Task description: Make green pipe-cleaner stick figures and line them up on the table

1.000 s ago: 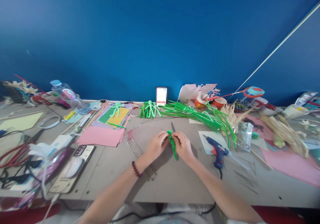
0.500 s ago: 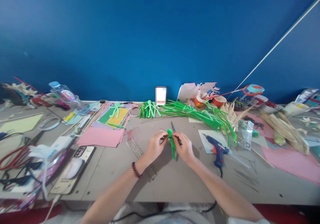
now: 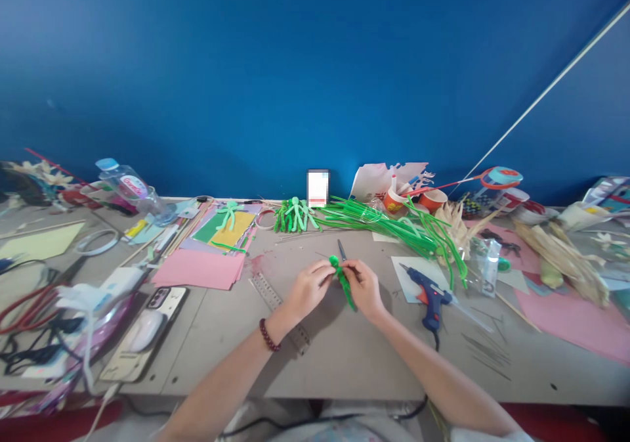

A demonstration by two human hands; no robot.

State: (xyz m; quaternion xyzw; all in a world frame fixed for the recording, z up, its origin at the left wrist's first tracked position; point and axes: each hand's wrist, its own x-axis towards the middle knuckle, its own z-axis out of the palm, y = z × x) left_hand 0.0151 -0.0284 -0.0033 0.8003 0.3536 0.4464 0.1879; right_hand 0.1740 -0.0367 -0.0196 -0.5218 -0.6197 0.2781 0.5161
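A small green pipe-cleaner figure (image 3: 346, 289) hangs between my hands over the middle of the table, its round head at the top and its lower end slanting to the right. My left hand (image 3: 311, 288) pinches it from the left, near the head. From the other side my right hand (image 3: 363, 289) grips it with thumb and fingers closed. Just beyond my fingers lies a dark pointed tool (image 3: 341, 249), partly hidden by my right hand. Several finished-looking pipe-cleaner figures (image 3: 296, 213) rest in a bunch at the back.
A clear ruler (image 3: 266, 291) lies left of my hands, beside pink paper (image 3: 197, 268). To the right is a blue glue gun (image 3: 433, 301) on white paper. Behind it spread loose green pipe cleaners (image 3: 384, 222). A phone (image 3: 165, 301) lies at the left.
The figure's lower end has swung to the right, so it now hangs more slanted. Both hands stay in nearly the same place, still pinching it.
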